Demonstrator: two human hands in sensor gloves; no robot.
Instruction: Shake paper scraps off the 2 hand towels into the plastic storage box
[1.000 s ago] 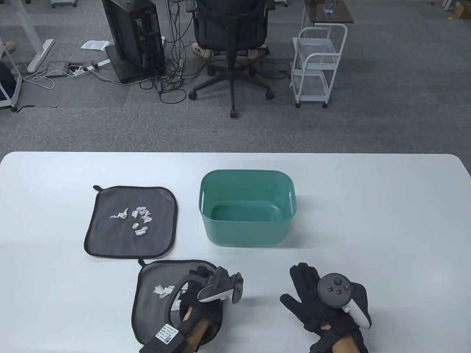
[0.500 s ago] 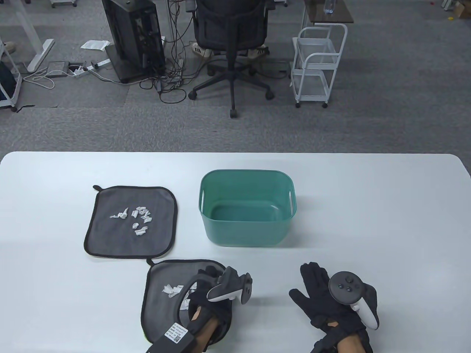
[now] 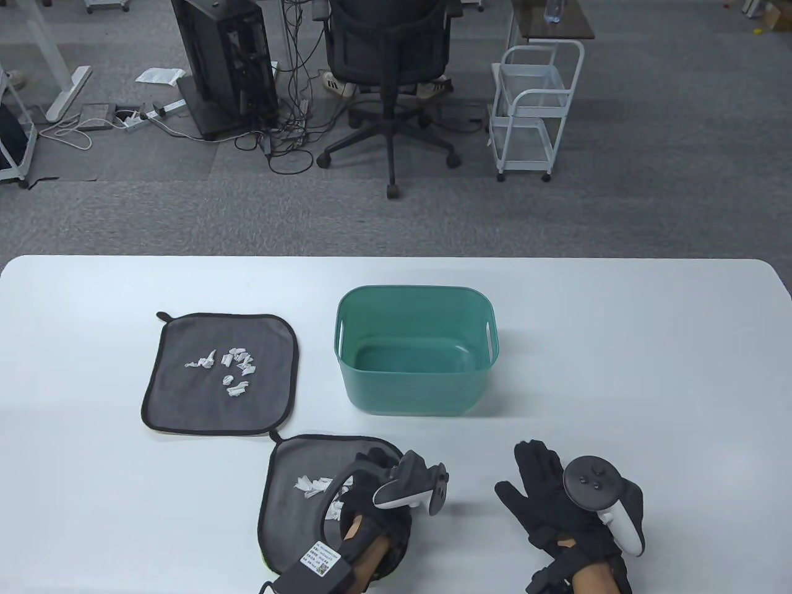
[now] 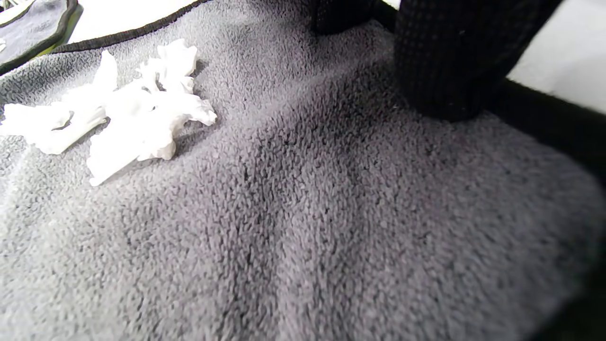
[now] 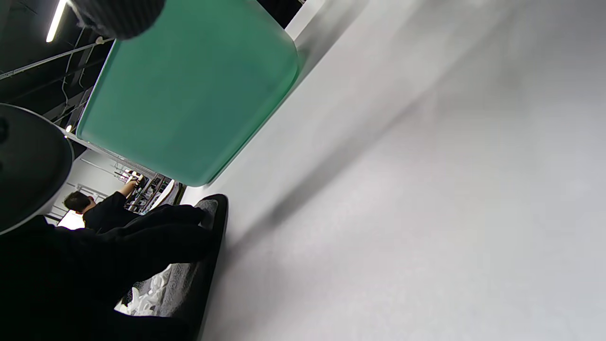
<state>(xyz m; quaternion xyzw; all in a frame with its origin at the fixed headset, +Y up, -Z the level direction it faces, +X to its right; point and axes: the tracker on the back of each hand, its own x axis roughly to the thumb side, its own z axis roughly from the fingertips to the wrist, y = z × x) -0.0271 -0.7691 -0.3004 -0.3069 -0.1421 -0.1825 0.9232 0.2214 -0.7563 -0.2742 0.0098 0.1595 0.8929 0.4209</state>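
Observation:
Two grey hand towels with black edging lie on the white table. The far towel [image 3: 185,402] lies flat at the left with several white paper scraps [image 3: 229,368] on it. The near towel [image 3: 297,458] carries its own scraps [image 3: 312,484] [image 4: 132,118]. My left hand [image 3: 371,464] rests on its right part, fingers [image 4: 450,61] pressing the cloth [image 4: 303,213] near the edge. The green plastic storage box [image 3: 414,383] [image 5: 189,94] stands open behind both hands. My right hand [image 3: 526,476] lies flat on the table, fingers spread, holding nothing.
The white table [image 3: 649,371] stretches to the right of the box. Beyond its far edge are an office chair [image 3: 390,55], a white trolley [image 3: 535,105] and a computer tower [image 3: 223,62] on the carpet.
My left hand has slid to the right and dragged the near towel with it, closer to the front of the box. The right hand has also shifted a little to the right.

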